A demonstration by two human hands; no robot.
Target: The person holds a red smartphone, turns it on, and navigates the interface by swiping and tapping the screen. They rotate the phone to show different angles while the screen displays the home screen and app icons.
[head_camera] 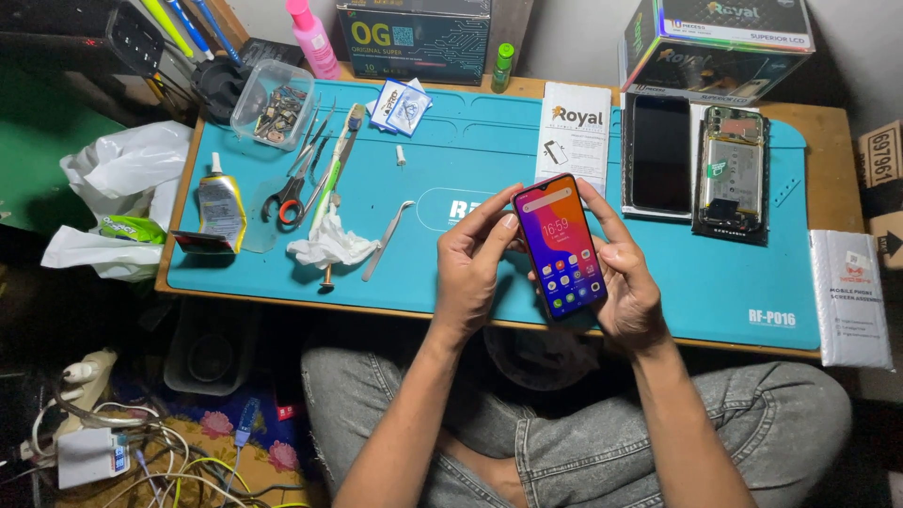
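Observation:
A smartphone (561,245) with a lit, colourful screen is held upright over the front edge of a teal work mat (470,150). My left hand (472,268) grips its left side, fingertips on the upper left edge. My right hand (625,282) cradles its right side and bottom, thumb on the right edge. Behind it on the mat lie a dark phone screen panel (660,153) and an opened phone body (731,169) with its insides showing.
Tweezers (386,240), crumpled tissue (329,246), scissors (290,193), a glue tube (221,207) and a parts tub (271,103) lie at the left. Boxes (715,42) stand at the back. A white packet (851,296) is at the right. Cables (141,452) cover the floor.

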